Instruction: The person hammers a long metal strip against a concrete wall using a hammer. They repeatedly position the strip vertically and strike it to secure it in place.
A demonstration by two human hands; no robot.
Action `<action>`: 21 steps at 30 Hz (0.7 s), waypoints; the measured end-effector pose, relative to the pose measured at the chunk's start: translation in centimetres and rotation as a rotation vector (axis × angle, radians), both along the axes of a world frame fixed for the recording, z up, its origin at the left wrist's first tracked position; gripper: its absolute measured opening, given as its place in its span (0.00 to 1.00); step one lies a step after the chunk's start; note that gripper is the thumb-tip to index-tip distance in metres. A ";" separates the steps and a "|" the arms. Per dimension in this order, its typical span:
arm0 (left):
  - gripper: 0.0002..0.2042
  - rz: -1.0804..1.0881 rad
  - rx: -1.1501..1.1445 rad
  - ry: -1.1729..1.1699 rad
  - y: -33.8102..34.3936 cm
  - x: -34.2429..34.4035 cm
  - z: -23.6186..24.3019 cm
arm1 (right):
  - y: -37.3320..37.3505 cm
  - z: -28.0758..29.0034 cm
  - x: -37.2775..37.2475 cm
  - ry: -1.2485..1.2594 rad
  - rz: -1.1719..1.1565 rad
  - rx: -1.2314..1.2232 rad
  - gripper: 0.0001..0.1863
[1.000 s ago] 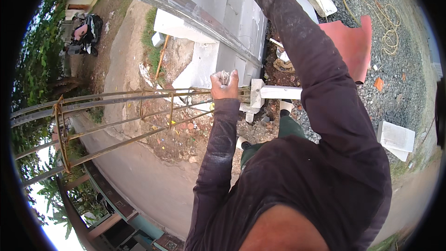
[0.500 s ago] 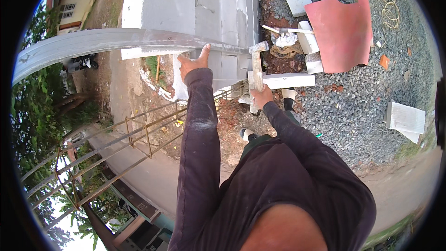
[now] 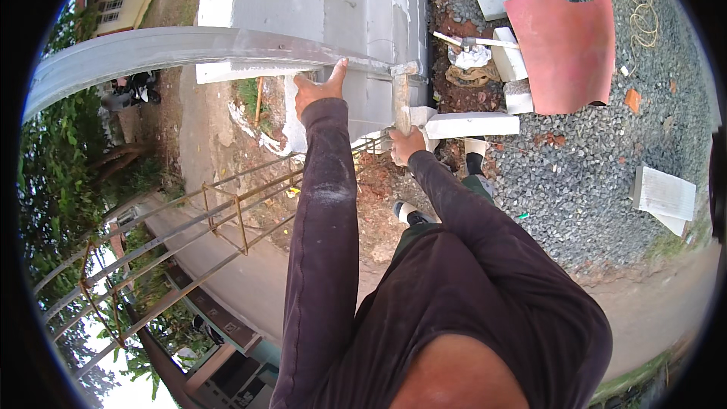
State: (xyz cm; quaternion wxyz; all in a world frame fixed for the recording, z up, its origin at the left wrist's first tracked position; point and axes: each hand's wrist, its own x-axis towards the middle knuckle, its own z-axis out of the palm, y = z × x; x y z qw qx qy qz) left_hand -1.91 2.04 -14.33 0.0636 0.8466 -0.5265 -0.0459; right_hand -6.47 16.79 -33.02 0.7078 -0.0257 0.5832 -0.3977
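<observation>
The right hand (image 3: 407,145) grasps the handle of a whitish hammer (image 3: 402,100); half a second ago the hammer's head was past the end of the long metal bar (image 3: 189,49), and now it is right at that end. The left hand (image 3: 322,91) remains against the bar's edge, thumb spread; whether it grips, I cannot tell. Beyond are the pale block wall (image 3: 284,0) and, on gravel (image 3: 553,174), a red sheet (image 3: 564,49), both unchanged.

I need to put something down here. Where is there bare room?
Open gravel lies between the red sheet and the pale slabs at right, though it looks uneven. It's crowded left of the sheet, with white blocks and a brown bundle, and around the right hand and hammer.
</observation>
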 end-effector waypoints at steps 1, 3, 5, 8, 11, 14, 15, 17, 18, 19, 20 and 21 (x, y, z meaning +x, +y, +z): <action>0.46 0.007 0.010 0.019 0.1 -0.2 0.4 | 0.1 -0.3 0.0 0.014 -0.010 -0.019 0.21; 0.47 0.011 0.012 0.040 0.2 -0.4 0.9 | 0.3 -0.8 0.2 0.042 -0.029 -0.057 0.22; 0.47 0.012 0.004 0.044 0.3 -0.1 0.6 | 0.0 -0.2 0.0 0.049 -0.073 -0.038 0.22; 0.47 0.019 0.032 0.046 0.3 -0.4 1.0 | -0.3 -0.6 0.5 0.104 -0.138 -0.036 0.23; 0.47 0.005 0.023 0.044 0.4 -0.5 1.1 | -0.8 -1.2 1.0 0.078 -0.087 -0.031 0.19; 0.44 -0.015 -0.040 -0.009 0.2 0.2 0.0 | -0.7 -0.3 0.3 0.043 -0.073 -0.036 0.16; 0.44 -0.015 -0.032 -0.008 0.2 0.3 -0.2 | -0.6 0.2 -0.1 0.039 -0.083 -0.040 0.15; 0.44 -0.017 -0.024 -0.015 0.0 0.1 -0.1 | -0.4 -0.1 -0.7 0.019 -0.027 -0.033 0.21; 0.44 -0.014 -0.023 -0.012 0.1 0.0 0.0 | -0.1 -0.3 -1.2 0.009 0.002 -0.030 0.24; 0.44 -0.013 -0.023 -0.005 0.0 0.0 0.0 | -0.1 -0.3 -1.7 0.040 0.018 -0.030 0.24; 0.44 -0.012 -0.023 0.001 0.0 -0.1 0.0 | 0.1 -0.3 -2.3 0.072 0.035 -0.030 0.24; 0.44 -0.014 -0.012 0.012 0.1 -0.2 0.2 | 0.6 -0.3 -2.9 0.103 0.051 -0.031 0.24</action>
